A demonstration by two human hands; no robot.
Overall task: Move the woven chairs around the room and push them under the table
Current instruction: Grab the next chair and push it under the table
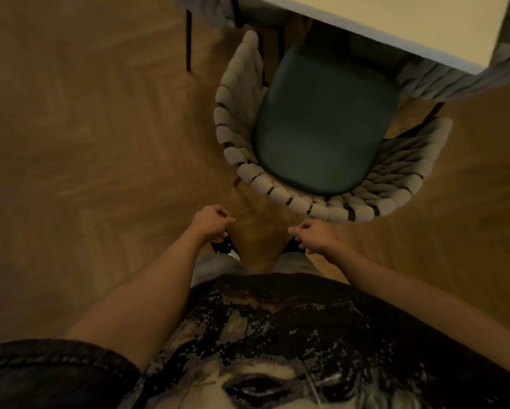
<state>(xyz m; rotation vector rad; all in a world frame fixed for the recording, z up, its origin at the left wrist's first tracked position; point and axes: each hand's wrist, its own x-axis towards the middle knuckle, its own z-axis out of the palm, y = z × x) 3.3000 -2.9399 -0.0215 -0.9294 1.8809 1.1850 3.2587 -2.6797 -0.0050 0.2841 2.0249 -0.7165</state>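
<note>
A woven chair [289, 199] with a thick pale rope back and a dark green seat cushion [324, 125] stands before me, its front part under the white table [395, 22]. My left hand [212, 224] hangs below and left of the chair back, fingers loosely curled, holding nothing. My right hand [312, 236] is just below the back's rim, apart from it, fingers also loosely curled and empty. Both hands hover over my feet.
A second woven chair [460, 81] sits at the table's right corner, close to the first chair's arm. Part of a third chair [209, 10] with black legs shows at the top left. Herringbone wood floor [85, 128] stretches out to the left.
</note>
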